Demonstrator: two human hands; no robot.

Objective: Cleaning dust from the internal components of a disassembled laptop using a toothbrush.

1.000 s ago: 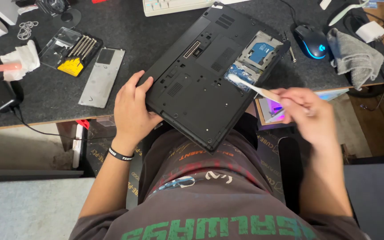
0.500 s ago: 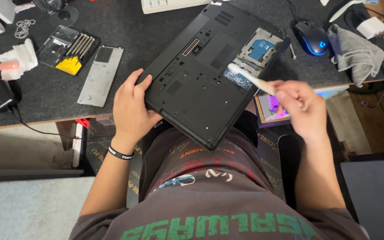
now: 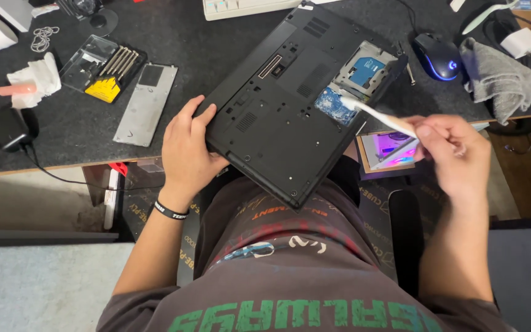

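Here the left hand (image 3: 187,149) lies spread on the upturned laptop (image 3: 290,104), steadying it on the worktop (image 3: 62,147). The right hand (image 3: 456,157) pinches a small brush (image 3: 373,115), its tip at the open bay (image 3: 354,86); cleaning looks underway, and the next stroke calls for light pressure.

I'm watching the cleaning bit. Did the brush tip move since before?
Yes. The brush tip slid right across the laptop, from the blue board's left side to its right edge, toward the right hand.
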